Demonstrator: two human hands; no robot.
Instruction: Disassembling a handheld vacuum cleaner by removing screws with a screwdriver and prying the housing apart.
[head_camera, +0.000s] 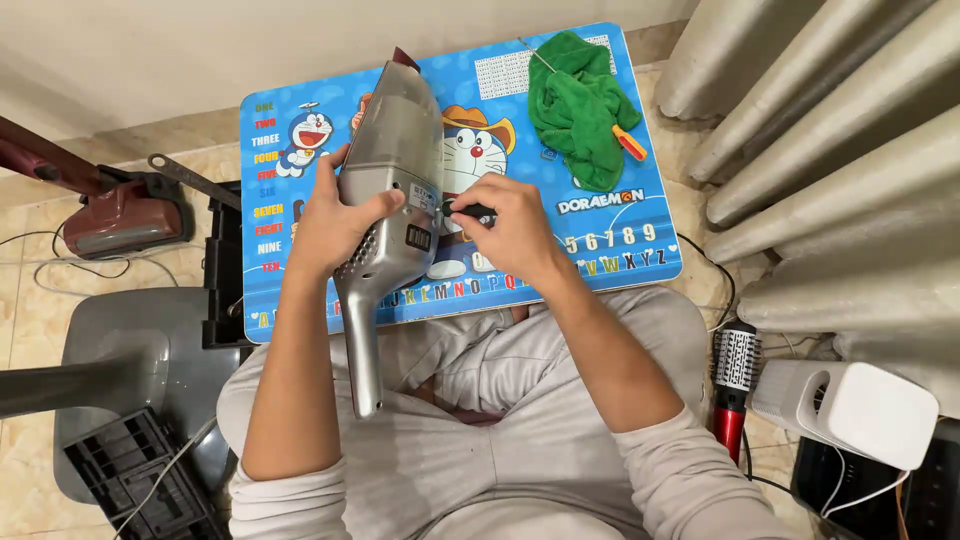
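A silver handheld vacuum cleaner (395, 170) lies tilted over a blue cartoon-printed lap table (600, 250), its handle pointing down toward my lap. My left hand (330, 225) grips the vacuum's body from the left side. My right hand (505, 230) pinches a small black-handled tool (472, 211) whose tip meets the vacuum's right side near a label. Which kind of tool it is stays hidden by my fingers.
A green cloth (580, 105) and an orange-handled tool (630, 143) lie on the table's far right. A red vacuum (125, 215) sits on the floor at left, a grey stool base (120, 350) below it. A round hairbrush (733, 385), white device (850, 405) and curtains (830, 150) stand at right.
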